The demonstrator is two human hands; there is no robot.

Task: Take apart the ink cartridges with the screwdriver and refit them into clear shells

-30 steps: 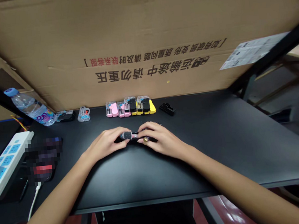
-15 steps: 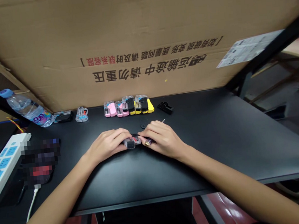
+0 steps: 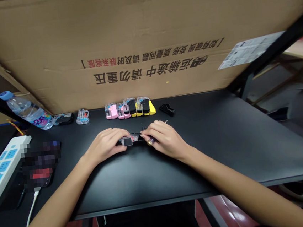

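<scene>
My left hand [image 3: 108, 143] is closed around a small clear plastic device [image 3: 127, 141] with a dark end and reddish parts inside. My right hand [image 3: 165, 139] holds a screwdriver [image 3: 151, 141] across its palm, the thin metal tip poking out past the knuckles. Its thumb and forefinger also pinch a black piece [image 3: 140, 136] against the device's right side. A small dark part [image 3: 143, 129] lies just beyond the right fingertips, partly hidden. Farther back, a black clip-like part [image 3: 167, 109] rests on the black table [image 3: 147, 185].
Several clear devices with pink, black and yellow parts [image 3: 129, 108] line the back edge. Left of them are a clear device [image 3: 82, 116], a black-and-clear one [image 3: 63, 118], a water bottle [image 3: 28, 110], a power strip [image 3: 7, 170] and a phone [image 3: 42, 166]. Cardboard [image 3: 132, 22] stands behind.
My left hand and the device have shifted slightly left and up. The black piece at my right fingertips now shows more, between the device and my right hand.
</scene>
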